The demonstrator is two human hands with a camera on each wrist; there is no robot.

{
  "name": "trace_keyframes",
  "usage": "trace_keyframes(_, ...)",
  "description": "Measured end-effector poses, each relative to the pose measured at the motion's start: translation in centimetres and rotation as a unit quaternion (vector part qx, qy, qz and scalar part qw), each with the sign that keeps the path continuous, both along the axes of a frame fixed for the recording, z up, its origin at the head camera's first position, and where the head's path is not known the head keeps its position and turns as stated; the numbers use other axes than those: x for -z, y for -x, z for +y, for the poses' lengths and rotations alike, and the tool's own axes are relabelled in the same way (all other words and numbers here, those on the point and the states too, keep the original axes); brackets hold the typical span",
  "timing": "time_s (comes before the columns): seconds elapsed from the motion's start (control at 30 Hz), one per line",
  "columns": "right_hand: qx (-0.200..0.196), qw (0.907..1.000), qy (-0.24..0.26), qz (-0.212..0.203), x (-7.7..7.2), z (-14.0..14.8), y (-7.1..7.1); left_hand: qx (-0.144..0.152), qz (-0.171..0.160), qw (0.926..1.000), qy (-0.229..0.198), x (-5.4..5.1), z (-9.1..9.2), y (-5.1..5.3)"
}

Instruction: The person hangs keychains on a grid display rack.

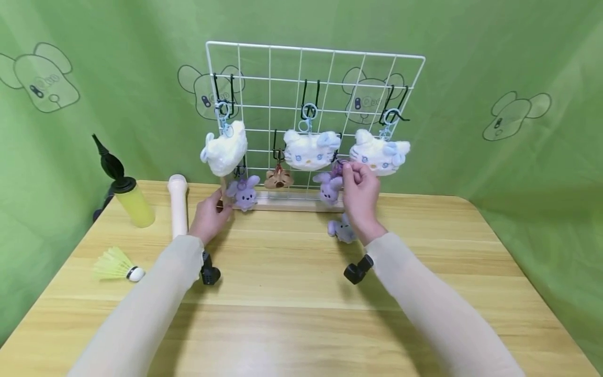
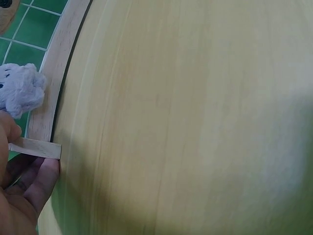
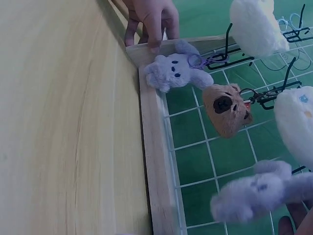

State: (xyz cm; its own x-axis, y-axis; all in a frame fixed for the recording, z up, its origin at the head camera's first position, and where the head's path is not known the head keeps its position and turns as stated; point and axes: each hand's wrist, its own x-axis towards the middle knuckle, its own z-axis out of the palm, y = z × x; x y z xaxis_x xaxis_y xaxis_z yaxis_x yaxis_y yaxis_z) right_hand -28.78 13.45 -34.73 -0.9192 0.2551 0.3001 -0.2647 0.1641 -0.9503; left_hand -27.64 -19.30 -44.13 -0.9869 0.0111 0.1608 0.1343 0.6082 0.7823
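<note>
My left hand (image 1: 209, 217) grips the wooden foot (image 2: 36, 147) at the left end of the white wire rack (image 1: 315, 51), thumb on one side and fingers on the other. At the rack's lower right, my right hand (image 1: 361, 196) pinches the purple ring end of a lilac bunny plush keychain (image 1: 328, 189), close to a black hook. Whether its ring sits on the hook is hidden. Another lilac bunny keychain (image 1: 245, 195) hangs beside my left hand, with a brown bear keychain (image 1: 279, 179) in between. A third lilac bunny (image 1: 344, 229) lies on the table below my right hand.
White plush cat keychains (image 1: 308, 152) hang on the upper hooks, one turned backward (image 1: 225, 149). Left on the table (image 1: 301, 319) are a yellow bottle with a black top (image 1: 134, 204), a pale microphone-shaped stick (image 1: 178, 204) and a yellow shuttlecock (image 1: 118, 266). A green curtain (image 1: 471, 47) stands behind.
</note>
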Motion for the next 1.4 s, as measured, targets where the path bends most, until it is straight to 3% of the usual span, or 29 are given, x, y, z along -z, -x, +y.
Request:
trace_keyframes(0.5,-0.062,0.995,-0.046,-0.062,1.9,1.6,-0.9,-0.001,0.007,1.0,0.007,-0.1,0.1,0.0)
trace_keyframes(0.6,-0.081,0.9924,-0.069,-0.062,2.4,2.4,-1.1,-0.001,0.006,1.0,0.007,-0.1,0.1,0.1)
trace_keyframes(0.67,-0.092,0.9878,-0.112,-0.056,2.7,3.0,-1.4,0.0,0.008,0.9999,0.007,-0.1,0.2,0.1)
trace_keyframes(0.9,-0.132,0.9462,-0.294,-0.025,4.4,5.4,-2.3,0.0,0.007,1.0,0.004,-0.1,0.1,0.1)
trace_keyframes(1.1,-0.125,0.9132,-0.376,-0.097,5.6,7.2,-2.2,-0.001,-0.003,1.0,0.001,-0.2,0.1,0.0)
trace_keyframes(1.4,-0.124,0.8577,-0.449,-0.218,6.2,7.7,-1.2,-0.002,-0.006,1.0,0.001,-0.3,0.1,0.0)
